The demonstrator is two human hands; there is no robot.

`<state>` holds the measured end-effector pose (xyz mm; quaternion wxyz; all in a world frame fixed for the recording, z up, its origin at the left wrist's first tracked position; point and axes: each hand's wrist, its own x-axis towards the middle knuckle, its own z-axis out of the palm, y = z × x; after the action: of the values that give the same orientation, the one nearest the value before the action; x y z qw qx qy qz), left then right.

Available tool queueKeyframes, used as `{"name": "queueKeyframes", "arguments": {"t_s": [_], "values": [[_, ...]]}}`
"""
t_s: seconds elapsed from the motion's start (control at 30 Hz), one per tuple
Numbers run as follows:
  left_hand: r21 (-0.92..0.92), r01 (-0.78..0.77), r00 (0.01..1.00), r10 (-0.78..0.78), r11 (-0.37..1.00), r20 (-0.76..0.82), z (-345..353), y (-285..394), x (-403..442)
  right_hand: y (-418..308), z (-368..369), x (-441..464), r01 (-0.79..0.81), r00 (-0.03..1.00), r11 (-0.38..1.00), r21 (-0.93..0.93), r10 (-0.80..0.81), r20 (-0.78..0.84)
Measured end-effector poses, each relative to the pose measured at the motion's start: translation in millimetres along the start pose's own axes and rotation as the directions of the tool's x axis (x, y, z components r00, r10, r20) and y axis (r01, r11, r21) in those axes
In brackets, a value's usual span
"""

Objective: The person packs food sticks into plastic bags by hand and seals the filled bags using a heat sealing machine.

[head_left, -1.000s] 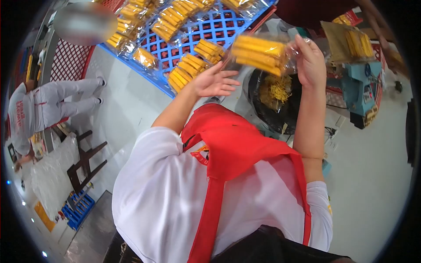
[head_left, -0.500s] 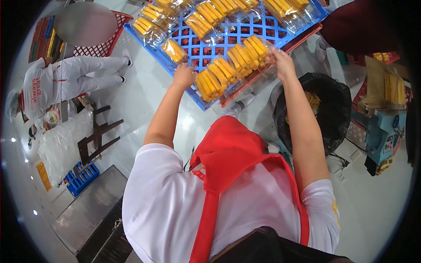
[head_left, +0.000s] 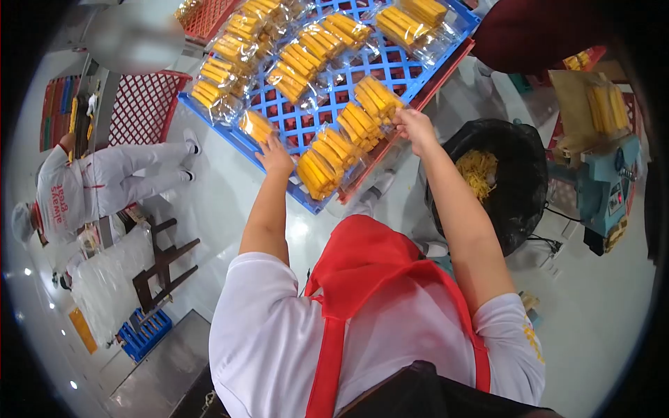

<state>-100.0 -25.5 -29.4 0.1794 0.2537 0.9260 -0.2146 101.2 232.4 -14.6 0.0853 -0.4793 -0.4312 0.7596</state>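
Clear bags of yellow sticks lie in rows on a blue crate (head_left: 447, 57). At the crate's left side, my left hand (head_left: 275, 155) has its fingers at the lower end of a small yellow pack (head_left: 256, 126); whether it grips the pack is unclear. Fingers closed, my right hand (head_left: 414, 130) pinches the edge of a bag of yellow sticks (head_left: 378, 96) near the crate's right corner. More bags (head_left: 319, 174) lie side by side between my hands along the near edge.
A black-lined bin (head_left: 519, 184) with yellow scraps stands right of the crate, beside a teal machine (head_left: 601, 184). A red crate (head_left: 145, 104) and a co-worker in white (head_left: 104, 180) are at the left. A dark stool (head_left: 164, 268) stands below.
One second ago my right hand held a bag in the air over the bin; now a bag lies at the crate's right edge in its fingers. My left hand has moved to the small pack.
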Motion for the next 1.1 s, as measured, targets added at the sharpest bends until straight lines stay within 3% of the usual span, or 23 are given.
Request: {"name": "queueKeyframes", "arguments": {"t_s": [0.07, 0.13, 0.17, 0.27, 0.33, 0.4, 0.47, 0.57, 0.63, 0.67, 0.73, 0.77, 0.8, 0.83, 0.9, 0.93, 1.0, 1.07, 1.1], "values": [[-0.011, -0.01, 0.993, 0.008, 1.0, -0.122, 5.0, -12.0, 12.1, -2.2, -1.5, -7.7, -0.005, 1.0, 1.0, -0.021, 0.006, 0.024], [-0.122, 0.023, 0.925, -0.067, 0.992, -0.374, -22.2, -19.2, 11.4, -1.6, -14.3, -22.0, 0.026, 0.999, 0.999, -0.029, -0.025, 0.028], [-0.449, -0.153, 0.901, -0.062, 0.88, -0.429, -57.6, -36.2, 14.3, -5.8, -22.1, -34.0, 0.059, 0.998, 0.998, -0.036, -0.057, 0.037], [-0.586, -0.293, 0.882, -0.023, 0.756, -0.47, -153.9, -26.5, -45.0, -13.8, -54.3, -76.8, 0.108, 0.992, 0.994, -0.02, -0.106, 0.061], [-0.508, -0.4, 0.821, 0.052, 0.762, -0.568, -183.2, -19.5, -61.7, -17.6, -76.1, -99.6, 0.059, 0.998, 0.994, -0.094, -0.06, -0.013], [-0.561, -0.564, 0.792, 0.203, 0.606, -0.576, -223.2, 6.6, -92.9, -27.1, -89.6, -114.2, 0.113, 0.993, 0.991, -0.071, -0.115, -0.025], [-0.537, -0.65, 0.745, 0.312, 0.537, -0.59, -247.3, 38.9, -113.6, -47.9, -88.3, -133.7, 0.218, 0.975, 0.976, 0.001, -0.218, -0.04], [-0.248, -0.896, 0.429, 0.573, 0.368, -0.699, -282.6, 92.2, -159.7, -66.1, -95.8, -159.5, 0.35, 0.935, 0.931, 0.099, -0.34, -0.102], [-0.279, -0.954, 0.28, 0.668, 0.112, -0.689, -298.2, 123.8, -182.1, -71.4, -111.4, -180.6, 0.383, 0.911, 0.917, 0.113, -0.355, -0.208], [-0.2, -0.979, 0.17, 0.712, 0.041, -0.682, -310.9, 136.0, -196.7, -69.1, -124.1, -189.6, 0.405, 0.893, 0.906, 0.12, -0.364, -0.267], [-0.258, -0.95, 0.028, 0.776, -0.176, -0.63, -332.4, 157.3, -226.2, -64.8, -149.3, -217.7, 0.375, 0.906, 0.87, 0.319, -0.271, -0.327], [-0.479, -0.849, 0.101, 0.822, -0.223, -0.56, -332.1, 169.9, -231.2, -59.6, -166.1, -233.0, 0.43, 0.875, 0.834, 0.347, -0.289, -0.388], [-0.458, -0.854, 0.047, 0.842, -0.245, -0.537, -340.2, 180.4, -243.1, -51.3, -182.0, -248.3, 0.376, 0.925, 0.771, 0.513, -0.346, -0.158], [-0.461, -0.84, -0.024, 0.869, -0.286, -0.495, -349.2, 189.3, -257.9, -43.7, -192.3, -263.6, 0.275, 0.902, 0.717, 0.641, -0.423, 0.086], [-0.457, -0.802, -0.178, 0.883, -0.386, -0.433, -363.5, 207.6, -287.9, -30.5, -199.4, -293.6, 0.351, 0.869, 0.683, 0.641, -0.493, 0.05], [-0.46, -0.798, -0.189, 0.887, -0.389, -0.421, -371.6, 217.6, -299.9, -26.6, -200.1, -310.0, 0.412, 0.83, 0.662, 0.626, -0.556, 0.042], [-0.595, -0.696, -0.315, 0.916, -0.402, -0.25, -387.7, 237.8, -322.9, -17.2, -200.8, -336.4, 0.426, 0.822, 0.626, 0.653, -0.569, 0.01], [-0.655, -0.662, -0.367, 0.92, -0.364, -0.141, -403.0, 256.3, -343.2, -6.4, -200.6, -351.0, 0.474, 0.74, 0.543, 0.693, -0.672, 0.021], [-0.665, -0.673, -0.356, 0.93, -0.324, -0.092, -409.4, 261.7, -354.8, 2.4, -204.4, -350.0, 0.451, 0.714, 0.439, 0.777, -0.7, -0.019]]}}
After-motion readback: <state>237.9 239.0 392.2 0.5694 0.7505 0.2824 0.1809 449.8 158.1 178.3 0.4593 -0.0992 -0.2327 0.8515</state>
